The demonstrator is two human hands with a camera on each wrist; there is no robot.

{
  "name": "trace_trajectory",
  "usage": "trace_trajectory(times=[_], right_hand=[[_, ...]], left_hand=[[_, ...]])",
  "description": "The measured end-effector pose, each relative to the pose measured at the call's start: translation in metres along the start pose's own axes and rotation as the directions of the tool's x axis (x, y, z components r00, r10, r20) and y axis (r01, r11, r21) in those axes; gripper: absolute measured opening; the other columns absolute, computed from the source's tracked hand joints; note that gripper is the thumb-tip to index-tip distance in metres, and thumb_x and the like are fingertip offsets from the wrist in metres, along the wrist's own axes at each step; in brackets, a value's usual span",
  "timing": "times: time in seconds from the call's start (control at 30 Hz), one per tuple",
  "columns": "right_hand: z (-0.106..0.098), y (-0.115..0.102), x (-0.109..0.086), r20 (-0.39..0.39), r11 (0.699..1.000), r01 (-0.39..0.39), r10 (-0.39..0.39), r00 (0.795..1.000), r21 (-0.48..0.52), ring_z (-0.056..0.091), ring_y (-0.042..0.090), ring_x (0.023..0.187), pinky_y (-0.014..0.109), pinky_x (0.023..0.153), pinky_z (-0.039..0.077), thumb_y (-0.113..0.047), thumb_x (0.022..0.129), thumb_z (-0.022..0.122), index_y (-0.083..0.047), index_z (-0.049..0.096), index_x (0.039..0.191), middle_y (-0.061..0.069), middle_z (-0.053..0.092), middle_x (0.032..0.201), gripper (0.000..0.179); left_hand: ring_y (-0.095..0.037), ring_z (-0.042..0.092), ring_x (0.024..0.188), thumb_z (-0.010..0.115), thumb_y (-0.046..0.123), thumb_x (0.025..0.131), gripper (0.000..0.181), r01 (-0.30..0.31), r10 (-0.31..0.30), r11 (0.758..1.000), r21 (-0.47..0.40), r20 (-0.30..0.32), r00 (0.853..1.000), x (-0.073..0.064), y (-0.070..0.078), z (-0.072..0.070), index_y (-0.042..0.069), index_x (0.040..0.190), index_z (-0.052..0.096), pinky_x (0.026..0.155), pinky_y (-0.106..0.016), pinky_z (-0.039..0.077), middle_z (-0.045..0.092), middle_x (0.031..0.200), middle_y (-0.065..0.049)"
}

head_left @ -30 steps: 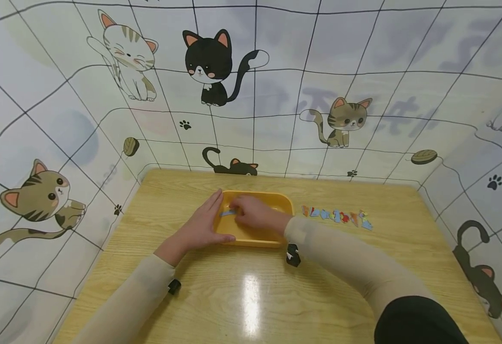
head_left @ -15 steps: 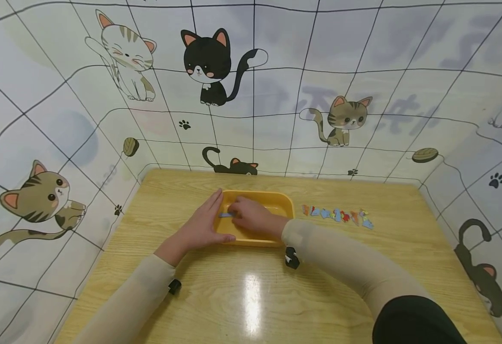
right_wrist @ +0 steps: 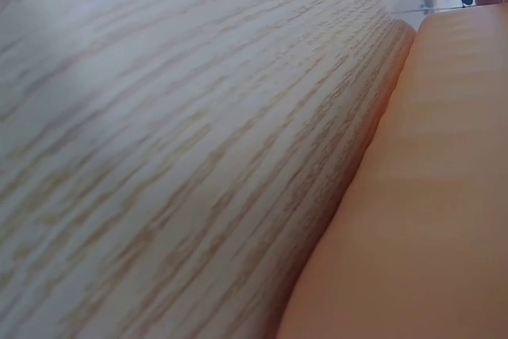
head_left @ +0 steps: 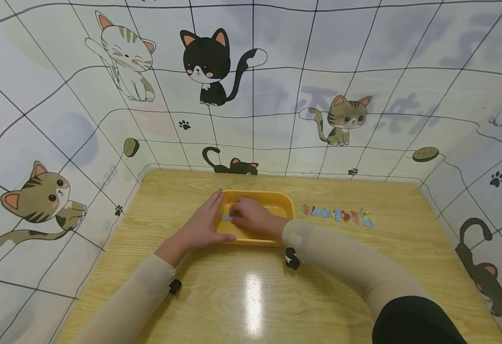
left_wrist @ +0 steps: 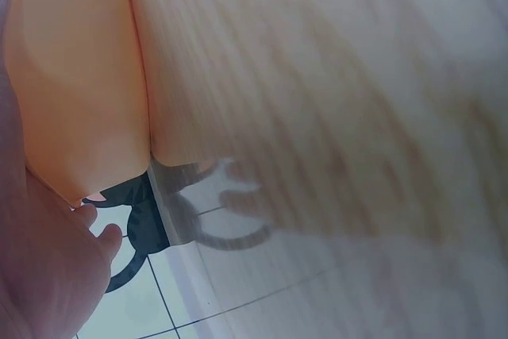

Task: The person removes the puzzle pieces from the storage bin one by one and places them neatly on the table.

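Observation:
A shallow yellow plastic box [head_left: 272,195] stands on the table in the head view. My left hand [head_left: 196,227] rests against its left end, fingers straight along the side and thumb on the near rim. Inside the box my right hand [head_left: 252,217] has its fingers curled at the end of a flat, narrow blue strip [head_left: 226,218], which it seems to pinch; the fingertips are hidden. In the left wrist view, the orange-looking wall of the box [left_wrist: 83,77] shows beside my left hand [left_wrist: 55,267]. The right wrist view shows mainly the box's outer wall [right_wrist: 421,196].
Several small flat cut-out pieces [head_left: 337,215] in blue, red, orange and yellow lie in a row right of the box. The wooden table [head_left: 208,296] meets a cloth backdrop [head_left: 276,95] printed with cats and a grid.
The blue strip has come slightly nearer me inside the box and turned from slanted to level. The right hand has shifted slightly with it. My left hand has stayed in place.

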State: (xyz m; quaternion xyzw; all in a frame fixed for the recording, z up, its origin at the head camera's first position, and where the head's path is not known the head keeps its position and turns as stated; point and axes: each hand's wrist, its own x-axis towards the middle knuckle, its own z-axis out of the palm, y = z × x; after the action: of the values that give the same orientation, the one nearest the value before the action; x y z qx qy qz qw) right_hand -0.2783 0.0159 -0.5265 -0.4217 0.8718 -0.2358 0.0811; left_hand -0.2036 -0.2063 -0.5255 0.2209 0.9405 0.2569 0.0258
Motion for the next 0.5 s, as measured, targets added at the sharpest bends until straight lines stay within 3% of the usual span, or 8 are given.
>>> trace_trajectory(times=[0.27, 0.5], right_hand=[[-0.0007, 0.0006, -0.0019, 0.021, 0.998, -0.052, 0.052, 0.998, -0.031, 0.061, 0.018, 0.094, 0.036, 0.091, 0.056, -0.016, 0.098, 0.082, -0.009, 0.078, 0.104, 0.002, 0.066, 0.102, 0.010], [-0.0033, 0.0033, -0.0036, 0.000, 0.998, -0.062, 0.062, 0.998, 0.017, 0.060, 0.016, 0.083, 0.035, 0.079, 0.055, -0.018, 0.098, 0.080, -0.012, 0.074, 0.099, -0.004, 0.066, 0.091, 0.009]], left_hand=[[-0.032, 0.008, 0.171, 0.085, 0.074, 0.084, 0.141, -0.006, 0.006, 1.000, -0.011, -0.006, 1.000, -0.0002, -0.0004, 0.0003, -0.003, 0.175, 0.011, 0.134, -0.056, 0.021, 0.004, 0.186, -0.015], [-0.032, 0.008, 0.171, 0.086, 0.074, 0.083, 0.141, 0.003, -0.004, 1.000, -0.019, -0.007, 1.000, 0.0003, -0.0014, 0.0011, -0.003, 0.175, 0.011, 0.134, -0.056, 0.021, 0.004, 0.186, -0.014]])
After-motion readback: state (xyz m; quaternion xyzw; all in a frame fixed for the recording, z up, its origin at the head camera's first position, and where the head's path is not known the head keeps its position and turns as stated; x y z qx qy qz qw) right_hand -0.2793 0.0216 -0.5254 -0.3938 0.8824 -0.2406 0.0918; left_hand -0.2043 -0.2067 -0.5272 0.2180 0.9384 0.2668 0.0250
